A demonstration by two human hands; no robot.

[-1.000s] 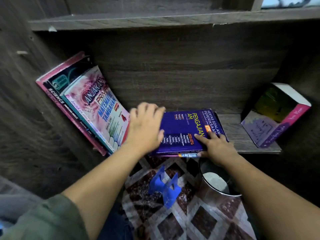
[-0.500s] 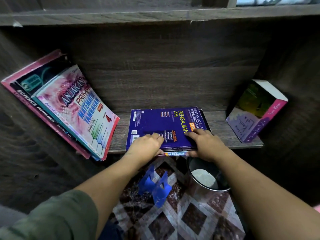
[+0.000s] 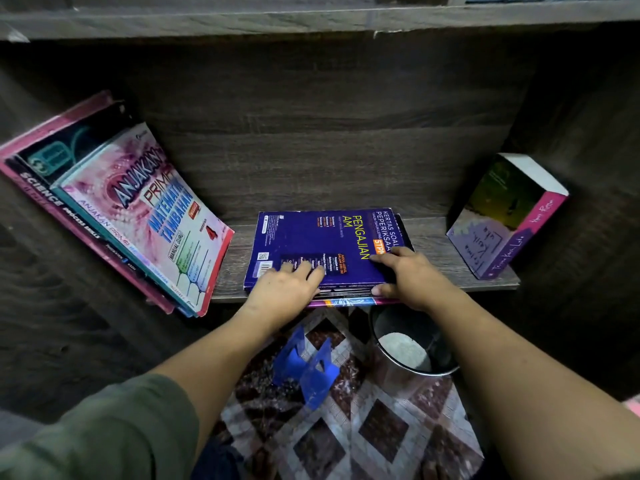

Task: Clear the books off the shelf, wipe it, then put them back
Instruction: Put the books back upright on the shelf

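A flat stack of books topped by a dark blue book (image 3: 322, 240) lies in the middle of the wooden shelf (image 3: 433, 237). My left hand (image 3: 284, 289) grips the stack's near edge at its left, fingers on the blue cover. My right hand (image 3: 410, 277) holds the near right corner, fingers on top and thumb against the stack's edge. Several pink and teal workbooks (image 3: 117, 209) lean against the left wall. A thick purple and pink paperback (image 3: 509, 216) leans against the right wall.
Below the shelf lie two blue plastic bookends (image 3: 304, 365) on a patterned tile floor (image 3: 363, 438), beside a metal bin (image 3: 412, 344). Another shelf board (image 3: 311, 19) runs overhead. Dark wood walls close in both sides.
My left hand slid from the blue book's left part back to its near edge. The right hand stayed on the near right corner. The camera drew a little closer.
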